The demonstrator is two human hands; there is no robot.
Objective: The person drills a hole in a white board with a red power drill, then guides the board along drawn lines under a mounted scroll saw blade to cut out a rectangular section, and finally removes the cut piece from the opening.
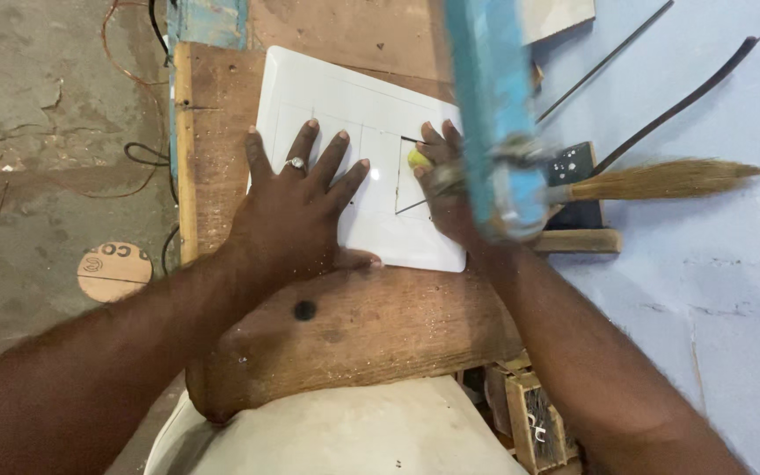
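White plastic panel lies on the wooden bench; left hand pressed flat on it, fingers spread. Right hand curls around a yellow-handled tool. Round brown disc on the floor, left.

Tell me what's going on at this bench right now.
A person leans over a wooden workbench. The left hand lies flat, fingers spread, on a white panel marked with pencilled lines. The right hand grips a small yellow-tipped tool against the panel, partly hidden by a blurred blue frame. A straw brush lies alongside.
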